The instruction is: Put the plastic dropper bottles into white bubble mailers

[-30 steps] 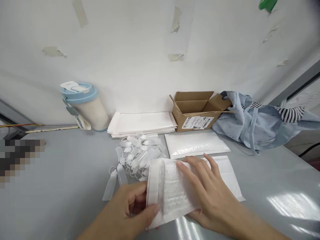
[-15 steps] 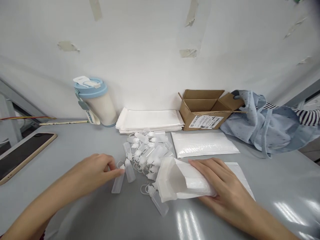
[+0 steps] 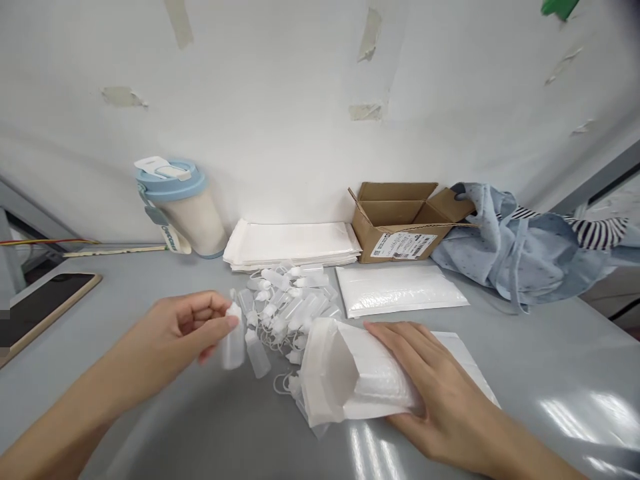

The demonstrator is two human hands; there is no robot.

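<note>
My left hand [image 3: 185, 330] pinches a small clear squeeze bottle [image 3: 233, 340] by its top and holds it just above the grey table [image 3: 150, 413]. My right hand [image 3: 435, 393] grips a white bubble mailer [image 3: 350, 373] with its mouth gaping open toward the left. A pile of several more small clear bottles [image 3: 290, 307] lies just behind the mailer and the lifted bottle. One bottle [image 3: 257, 357] lies flat next to the lifted one.
A stack of white mailers [image 3: 293, 243] lies at the wall. A sealed mailer [image 3: 400, 290] lies beside an open cardboard box [image 3: 400, 223]. Blue cloth [image 3: 520, 253] sits right, a blue-lidded cup [image 3: 183, 207] left, a phone [image 3: 45, 310] at far left.
My left hand let go of the mailer, reached left to a bottle and has lifted it off the table. My right hand keeps the mailer, now gaping open.
</note>
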